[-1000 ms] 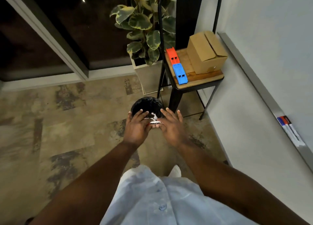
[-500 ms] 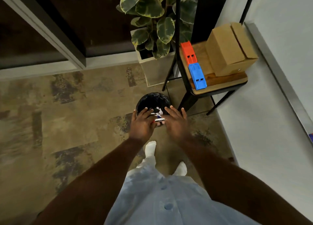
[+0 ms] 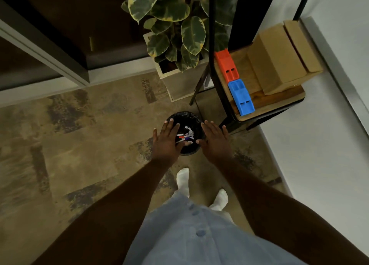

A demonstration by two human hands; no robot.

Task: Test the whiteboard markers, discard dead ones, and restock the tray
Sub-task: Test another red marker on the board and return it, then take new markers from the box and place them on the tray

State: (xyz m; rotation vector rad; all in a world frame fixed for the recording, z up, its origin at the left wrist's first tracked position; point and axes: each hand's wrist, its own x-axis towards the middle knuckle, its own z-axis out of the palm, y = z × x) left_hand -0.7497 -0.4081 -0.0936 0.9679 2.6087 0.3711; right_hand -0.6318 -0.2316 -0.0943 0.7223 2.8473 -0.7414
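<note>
Between the left grip (image 3: 166, 141) and the right grip (image 3: 215, 142), on the mottled brown floor (image 3: 79, 145), stands a small round black waste bin (image 3: 185, 114). White-barrelled whiteboard markers (image 3: 184, 138) with red and blue parts lie inside it. Both grips are spread flat, fingers straight, palms down, holding nothing, one over each side of the bin. Beyond the right grip, a black-framed wooden stool (image 3: 279, 103) carries an orange plastic box (image 3: 226, 67), a blue plastic box (image 3: 240, 98) and a brown cardboard carton (image 3: 279, 59). Beyond the left grip stands a potted variegated plant (image 3: 173, 15).
</note>
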